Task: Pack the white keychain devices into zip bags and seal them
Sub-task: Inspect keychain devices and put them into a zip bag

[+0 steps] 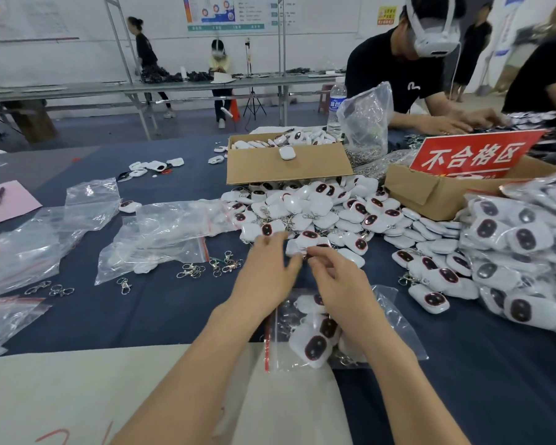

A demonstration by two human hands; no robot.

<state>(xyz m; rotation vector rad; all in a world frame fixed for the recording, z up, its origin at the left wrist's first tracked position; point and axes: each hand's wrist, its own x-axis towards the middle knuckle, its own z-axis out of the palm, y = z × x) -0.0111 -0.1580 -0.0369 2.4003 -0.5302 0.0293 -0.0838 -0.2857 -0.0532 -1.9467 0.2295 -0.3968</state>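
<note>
The zip bag (392, 319) being filled lies flat on the counter (161, 303) directly before the worker, partly under the right forearm, with its red closure strip to the left. This position keeps it within reach of both hands. At least three white keychain devices (315, 346) show inside it; whether the strip is pressed closed cannot be told. Just beyond the bag, both hands work at the near edge of the loose pile (318, 210), which holds too many devices to count. The left hand (264, 268) reaches forward with its fingers (270, 242) straight and released, touching the pile edge. The right hand (337, 281) has its fingers (321, 253) curled at a device there, probably to draw the next unit; an actual grasp cannot be confirmed. To the left lie about four empty bags (161, 232) and roughly seven loose metal clasps (191, 271). Behind the pile stand two cardboard boxes (286, 167). Packed bags (511, 239) are heaped to the right.
</note>
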